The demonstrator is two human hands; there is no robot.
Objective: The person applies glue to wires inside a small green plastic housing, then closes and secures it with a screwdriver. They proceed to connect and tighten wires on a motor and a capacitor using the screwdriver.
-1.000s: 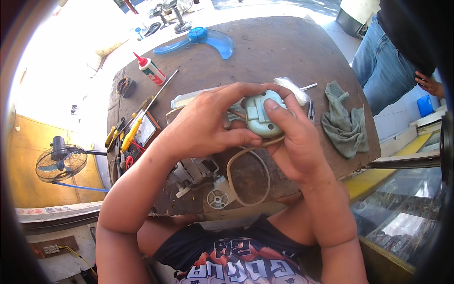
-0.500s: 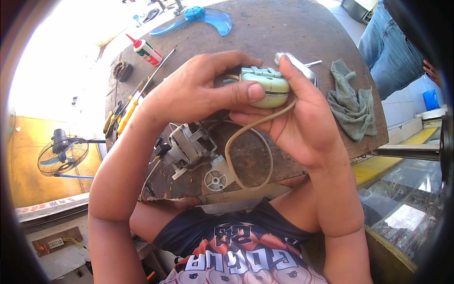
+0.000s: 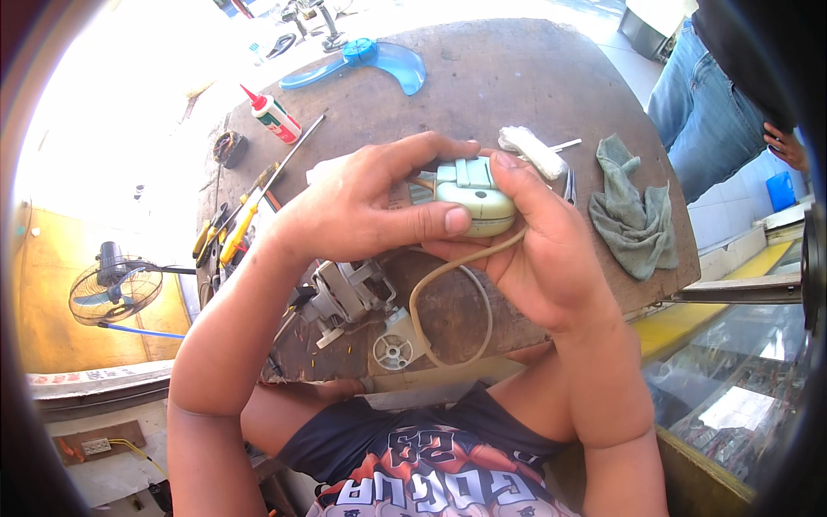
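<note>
Compared with half a second ago the pale green switch housing [image 3: 476,196] sits much the same between both hands, though the left thumb now lies flatter along its side and the motor on the bench shows more fully below the left wrist. The left hand [image 3: 362,207] wraps over the housing from the left, thumb pressed on its front and fingers curled over the top; the right hand [image 3: 538,250] cups it from beneath and behind, fingers closed round it, index tip on its upper edge — both clamped firmly on the one part, held above the middle of the round wooden table [image 3: 534,77]. A beige cord [image 3: 431,284] loops down from the housing to the table edge, beside the grey motor [image 3: 349,293] and a small white hub [image 3: 394,351]. Further off: a white glue bottle [image 3: 274,118] with red tip and a red-and-green label, lying tilted at the upper left; a blue fan blade [image 3: 379,62]; yellow-handled screwdrivers [image 3: 226,241]; a grey-green rag [image 3: 631,211] at the right; what seems a white cloth roll [image 3: 532,148] just behind the right fingertips.
</note>
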